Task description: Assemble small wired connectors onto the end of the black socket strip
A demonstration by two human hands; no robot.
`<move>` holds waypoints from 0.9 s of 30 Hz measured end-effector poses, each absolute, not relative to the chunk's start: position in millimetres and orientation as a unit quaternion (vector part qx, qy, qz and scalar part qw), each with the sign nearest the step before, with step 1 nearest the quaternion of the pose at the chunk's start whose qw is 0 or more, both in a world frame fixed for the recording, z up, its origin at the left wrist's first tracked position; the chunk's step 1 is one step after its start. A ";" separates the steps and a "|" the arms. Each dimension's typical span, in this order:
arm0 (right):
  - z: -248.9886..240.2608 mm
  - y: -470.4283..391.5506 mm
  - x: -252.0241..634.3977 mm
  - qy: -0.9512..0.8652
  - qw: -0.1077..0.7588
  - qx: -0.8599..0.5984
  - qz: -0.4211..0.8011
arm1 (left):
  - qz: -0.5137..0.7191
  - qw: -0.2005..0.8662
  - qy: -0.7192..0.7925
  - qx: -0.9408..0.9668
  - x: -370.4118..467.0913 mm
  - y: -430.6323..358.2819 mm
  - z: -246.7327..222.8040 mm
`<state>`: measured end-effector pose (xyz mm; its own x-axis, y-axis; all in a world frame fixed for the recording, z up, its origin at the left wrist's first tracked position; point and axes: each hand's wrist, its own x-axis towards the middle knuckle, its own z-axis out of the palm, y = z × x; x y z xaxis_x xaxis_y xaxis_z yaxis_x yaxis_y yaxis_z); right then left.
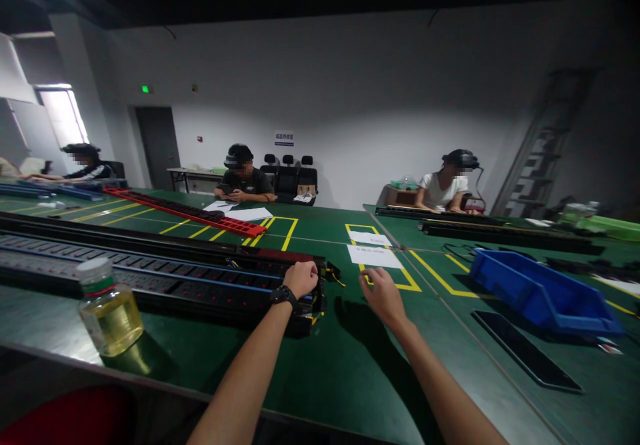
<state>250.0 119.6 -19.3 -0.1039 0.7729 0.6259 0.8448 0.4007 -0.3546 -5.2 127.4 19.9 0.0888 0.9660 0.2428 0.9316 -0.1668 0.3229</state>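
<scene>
My left hand (301,279), with a dark watch at its wrist, rests at the right end of a long black slotted panel (200,284). Its fingers are curled over the panel's end, and what they hold, if anything, is hidden. Short yellow-and-black wires (336,276) stick out of that end, just right of the hand. To the right, my right hand (384,293) hovers over the green table with its fingers loosely bent. A gap shows between its thumb and fingers, and nothing is visible in them. White paper sheets (374,256) lie just beyond it.
A bottle of yellow liquid (111,312) stands near the front edge. A blue bin (543,292) and a dark phone (525,350) are at right. Beyond lie a red frame (235,224) and black rails (510,233). Several people sit around the green table (320,378).
</scene>
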 end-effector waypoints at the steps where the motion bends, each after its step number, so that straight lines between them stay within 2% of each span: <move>1: -18.0 115.5 243.1 -0.751 0.396 -0.527 -0.039 | 0.202 0.042 0.643 0.737 -5.1 127.4 20.2; 4: -14.4 99.6 220.7 -0.792 0.392 -0.467 -0.014 | 0.203 0.042 0.642 0.738 -5.1 127.5 20.5; 10: -11.9 69.4 184.0 -0.875 0.321 -0.359 0.049 | 0.202 0.045 0.640 0.740 -5.6 128.0 19.9; 17: -12.2 68.6 183.2 -0.889 0.289 -0.354 0.042 | 0.205 0.041 0.642 0.737 -4.4 128.0 21.0; 27: -27.0 97.7 195.7 -0.780 0.425 -0.451 0.085 | 0.204 0.041 0.642 0.738 -5.1 129.1 20.2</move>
<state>195.7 97.7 -27.0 -0.2318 0.7753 0.5875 0.6313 0.5794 -0.5155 -5.1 129.1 20.2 0.0914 0.9643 0.2484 0.9308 -0.1713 0.3228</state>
